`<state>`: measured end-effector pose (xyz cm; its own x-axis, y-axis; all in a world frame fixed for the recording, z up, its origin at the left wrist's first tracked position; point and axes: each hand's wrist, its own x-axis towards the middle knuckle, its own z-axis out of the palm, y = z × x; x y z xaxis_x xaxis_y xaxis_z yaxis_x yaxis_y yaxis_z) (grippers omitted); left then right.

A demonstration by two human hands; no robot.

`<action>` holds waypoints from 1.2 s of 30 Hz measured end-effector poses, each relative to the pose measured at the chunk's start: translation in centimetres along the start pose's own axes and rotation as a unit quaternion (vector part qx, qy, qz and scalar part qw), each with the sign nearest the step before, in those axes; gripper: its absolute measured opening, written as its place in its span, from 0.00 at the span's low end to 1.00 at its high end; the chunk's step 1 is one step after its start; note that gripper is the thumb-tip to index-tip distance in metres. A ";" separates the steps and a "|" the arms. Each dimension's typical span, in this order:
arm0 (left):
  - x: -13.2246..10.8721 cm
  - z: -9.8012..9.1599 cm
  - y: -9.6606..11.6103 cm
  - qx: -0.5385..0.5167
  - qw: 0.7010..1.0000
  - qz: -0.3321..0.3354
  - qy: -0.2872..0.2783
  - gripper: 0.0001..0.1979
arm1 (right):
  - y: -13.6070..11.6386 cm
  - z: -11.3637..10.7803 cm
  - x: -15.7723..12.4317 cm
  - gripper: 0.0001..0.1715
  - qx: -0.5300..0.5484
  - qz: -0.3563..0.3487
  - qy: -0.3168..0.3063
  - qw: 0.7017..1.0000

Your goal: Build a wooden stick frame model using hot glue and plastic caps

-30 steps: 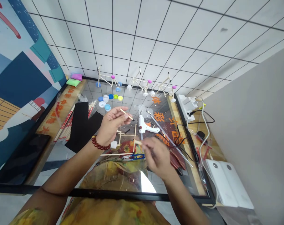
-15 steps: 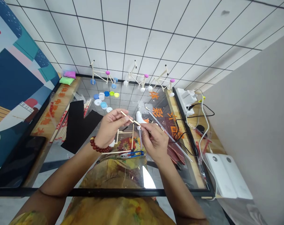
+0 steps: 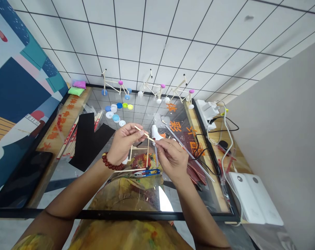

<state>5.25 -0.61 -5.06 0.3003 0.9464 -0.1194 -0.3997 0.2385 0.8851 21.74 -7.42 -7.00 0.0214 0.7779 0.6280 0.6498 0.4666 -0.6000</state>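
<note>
Left hand (image 3: 122, 143) pinching thin wooden stick (image 3: 143, 132), right hand (image 3: 171, 156) pinching its far end (both grips closed), stick frame (image 3: 139, 154) below on surface (image 3: 100, 194)

Glass-topped table (image 3: 69, 194), mid frame.
On it: bottle caps (image 3: 116, 111) upper left, black sheet (image 3: 88, 139), glue gun (image 3: 155, 132) ctr, blue snips (image 3: 150, 172).

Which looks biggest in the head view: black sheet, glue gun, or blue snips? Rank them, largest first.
1. black sheet
2. glue gun, partly hidden behind the hands
3. blue snips; close to the gun in apparent size, so that order is unsure.
</note>
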 end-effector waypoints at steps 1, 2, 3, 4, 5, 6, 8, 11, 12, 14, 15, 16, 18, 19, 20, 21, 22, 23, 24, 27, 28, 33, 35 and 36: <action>0.0 0.0 0.0 0.000 1.000 -0.001 0.001 0.11 | 0.0 0.0 -0.1 0.14 0.003 0.000 -0.003 1.000; 0.0 0.0 0.1 -0.001 1.000 -0.003 0.001 0.11 | 0.1 0.0 -0.1 0.15 0.004 -0.002 -0.005 1.000; 0.0 0.0 0.2 -0.002 1.000 -0.005 0.003 0.11 | 0.1 0.0 -0.2 0.15 0.005 -0.007 -0.008 1.000; 0.0 0.1 0.2 -0.004 1.000 -0.007 0.004 0.11 | 0.1 0.0 -0.2 0.15 0.005 -0.013 -0.010 1.000; 0.0 0.1 0.3 -0.005 1.000 -0.008 0.005 0.11 | 0.2 0.0 -0.3 0.15 0.004 -0.020 -0.012 1.000; 0.0 0.1 0.3 -0.006 1.000 -0.009 0.006 0.11 | 0.2 -0.1 -0.3 0.15 0.005 -0.026 -0.012 1.000; -0.1 0.1 0.3 -0.006 1.000 -0.011 0.009 0.11 | 0.2 -0.1 -0.4 0.15 0.009 -0.025 0.003 1.000; -0.1 0.1 0.2 -0.001 1.000 -0.009 0.007 0.11 | 0.2 0.0 -0.4 0.13 0.003 -0.003 0.041 0.999; -0.1 0.1 0.1 0.001 1.000 -0.008 0.004 0.11 | 0.2 0.0 -0.3 0.13 -0.002 0.001 0.049 0.999; -0.1 0.1 0.0 0.002 1.000 -0.004 0.002 0.10 | 0.2 0.0 -0.3 0.12 -0.007 0.000 0.052 0.999; -0.1 0.1 0.0 0.001 1.000 -0.004 0.002 0.11 | 0.2 0.0 -0.3 0.13 -0.006 -0.005 0.045 0.999; -0.1 0.1 0.0 0.000 1.000 -0.004 0.004 0.11 | 0.2 -0.1 -0.4 0.13 -0.002 -0.011 0.035 0.999; -0.1 0.1 0.1 -0.003 1.000 -0.005 0.008 0.11 | 0.2 -0.2 -0.5 0.13 0.004 -0.017 0.023 1.000; -0.1 0.2 0.1 -0.004 1.000 -0.005 0.010 0.11 | 0.2 -0.2 -0.5 0.13 0.004 -0.013 0.025 1.000; -0.1 0.2 0.2 -0.004 1.000 -0.005 0.011 0.11 | 0.2 -0.2 -0.5 0.12 0.003 -0.005 0.033 0.999; -0.1 0.2 0.2 -0.004 1.000 -0.005 0.012 0.12 | 0.3 -0.1 -0.6 0.11 0.000 0.007 0.044 0.999; -0.1 0.3 0.2 -0.004 1.000 -0.004 0.012 0.12 | 0.3 -0.1 -0.5 0.10 -0.003 0.017 0.054 0.998; -0.1 0.3 0.2 -0.003 1.000 -0.005 0.012 0.12 | 0.3 -0.1 -0.5 0.10 -0.005 0.024 0.059 0.998; -0.2 0.3 0.2 -0.002 1.000 -0.006 0.011 0.12 | 0.3 0.0 -0.4 0.09 -0.007 0.028 0.059 0.998; -0.2 0.3 0.2 0.001 1.000 -0.008 0.007 0.12 | 0.4 0.1 -0.3 0.09 -0.005 0.028 0.054 0.998; -0.2 0.3 0.2 0.001 1.000 -0.007 0.006 0.11 | 0.4 0.1 -0.3 0.09 -0.003 0.028 0.054 0.998; -0.2 0.3 0.1 0.000 1.000 -0.008 0.009 0.11 | 0.4 0.0 -0.4 0.09 0.003 0.034 0.055 0.998; -0.2 0.3 0.1 0.001 1.000 -0.006 0.009 0.12 | 0.4 0.1 -0.5 0.09 0.004 0.034 0.055 0.998; -0.2 0.3 0.1 0.001 1.000 -0.005 0.010 0.12 | 0.3 0.1 -0.6 0.10 0.005 0.032 0.055 0.998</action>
<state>5.43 -0.80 -4.80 0.2867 0.9482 -0.1368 -0.3957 0.2473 0.8844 21.85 -7.68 -7.62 0.1462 0.7563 0.6377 0.6369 0.4213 -0.6457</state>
